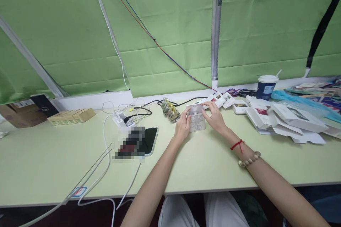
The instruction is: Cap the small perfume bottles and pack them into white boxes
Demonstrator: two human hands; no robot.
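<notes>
A small white cardboard box (197, 122) with printed text on its near side stands between my two hands, close to the middle of the table. My left hand (183, 125) grips its left side, the fingers along the edge. On the right, my right hand (214, 116) holds the upper right edge, fingers curled over the top. The box's top looks open, though its inside is mostly hidden. Just left of my left hand lie several small glass vials (170, 110) with gold caps and dark contents. Behind the box lean small white boxes (217, 99) with pictures on them.
Flat white cartons (290, 117) pile up at the right, with a blue paper cup (266, 87) behind them. A phone (151, 141), a white power strip (121, 120) and cables lie left. Yellow boxes (71, 116) and a brown carton (23, 112) stand far left.
</notes>
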